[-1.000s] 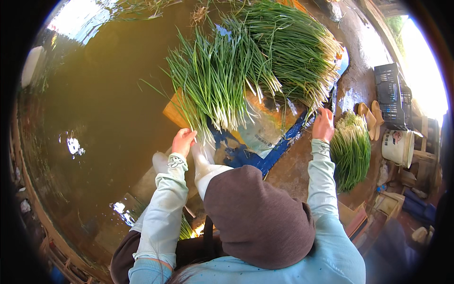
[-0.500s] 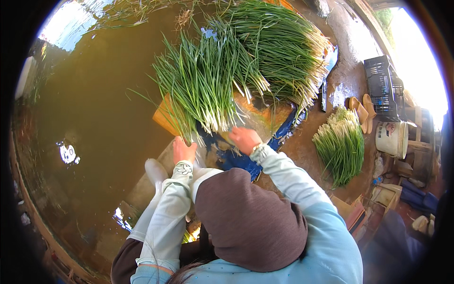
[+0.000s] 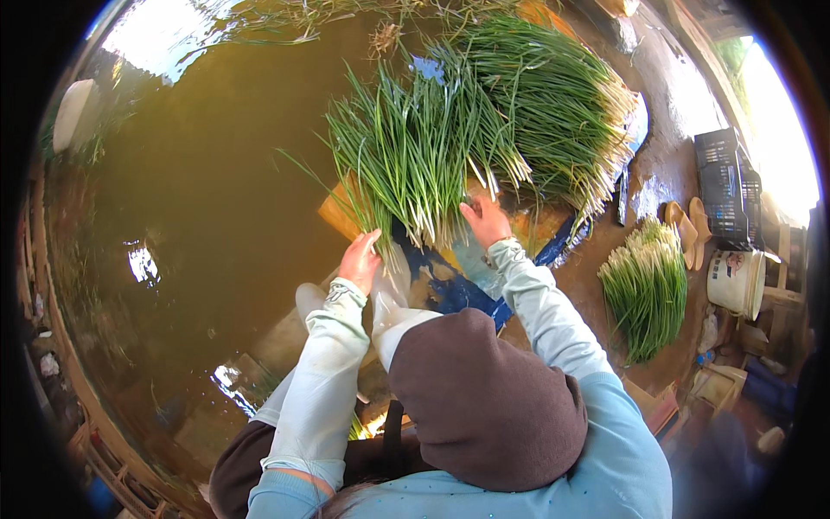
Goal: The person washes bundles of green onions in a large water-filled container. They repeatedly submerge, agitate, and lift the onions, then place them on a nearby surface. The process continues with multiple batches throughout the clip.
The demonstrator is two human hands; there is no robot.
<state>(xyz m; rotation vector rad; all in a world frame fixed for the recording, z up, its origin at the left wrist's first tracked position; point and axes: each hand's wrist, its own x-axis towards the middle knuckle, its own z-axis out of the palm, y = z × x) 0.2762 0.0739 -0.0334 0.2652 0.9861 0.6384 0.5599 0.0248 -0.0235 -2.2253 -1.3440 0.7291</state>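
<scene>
A spread of green onions (image 3: 406, 156) lies with leaves pointing away and white root ends toward me. At its near left edge, my left hand (image 3: 360, 261) rests against a few stalks with its fingers stretched along them. My right hand (image 3: 487, 221) is at the right side of the white ends, thumb and fingers apart, touching or very near the stalks. Behind and to the right is a larger heap of green onions (image 3: 553, 104), roots facing right. Beneath them lies a blue and orange sheet (image 3: 450, 294).
Murky brown water (image 3: 199, 199) fills the left side. A separate bundle of green onions (image 3: 644, 290) lies to the right. Beyond it are tan slippers (image 3: 689, 229), a black plastic crate (image 3: 726, 186) and a white bucket (image 3: 735, 281). My knee in a dark brown covering (image 3: 484, 398) rises in front.
The view has shifted, so the scene sits farther right. My right hand has moved up to the white ends and its fingers have spread. My left hand's fingers have straightened beside the stalks.
</scene>
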